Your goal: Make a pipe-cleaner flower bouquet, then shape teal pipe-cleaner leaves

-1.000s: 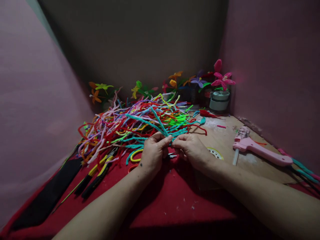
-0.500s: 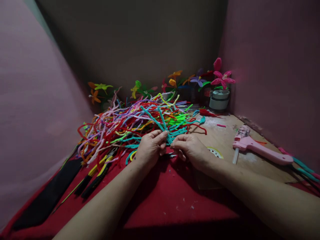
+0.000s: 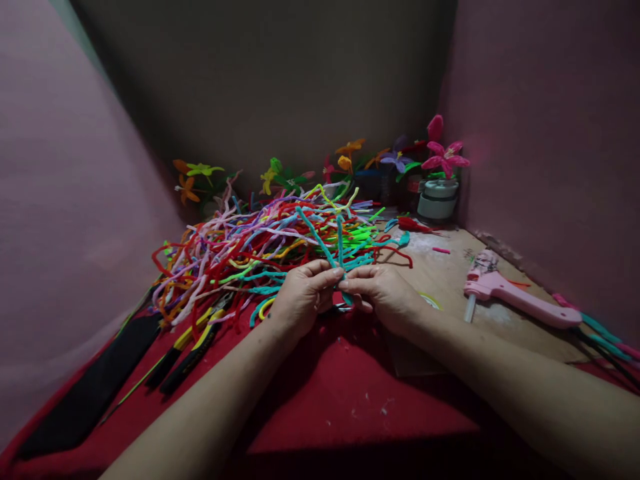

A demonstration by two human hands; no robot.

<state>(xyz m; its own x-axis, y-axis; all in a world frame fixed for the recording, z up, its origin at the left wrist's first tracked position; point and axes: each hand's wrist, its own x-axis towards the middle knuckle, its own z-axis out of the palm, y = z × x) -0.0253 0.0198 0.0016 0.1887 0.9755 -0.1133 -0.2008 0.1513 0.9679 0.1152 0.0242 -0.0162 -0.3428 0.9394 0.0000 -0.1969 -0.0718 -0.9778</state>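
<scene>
Both hands meet at the middle, over the near edge of a heap of coloured pipe cleaners [image 3: 250, 233]. Between them is a turquoise pipe cleaner [image 3: 320, 235], its two ends spread upward in a V and a short part showing below the fingers. My left hand [image 3: 307, 293] pinches it between thumb and forefinger. From the other side, my right hand [image 3: 383, 293] closes thumb and fingers on its lower part. The fingertips hide the join. More turquoise pipe cleaners lie just behind the hands.
Pliers with yellow-black handles [image 3: 187, 347] and a black strip [image 3: 95, 387] lie left on the red cloth [image 3: 350, 400]. A pink glue gun [image 3: 525, 300] rests on the board [image 3: 420, 260] at right. Pipe-cleaner flowers [image 3: 447, 157] and a grey-green pot [image 3: 438, 199] stand behind.
The turquoise pipe cleaner has turned, its right end now nearly upright. My right hand has shifted closer to the left, and the fingers nearly touch.
</scene>
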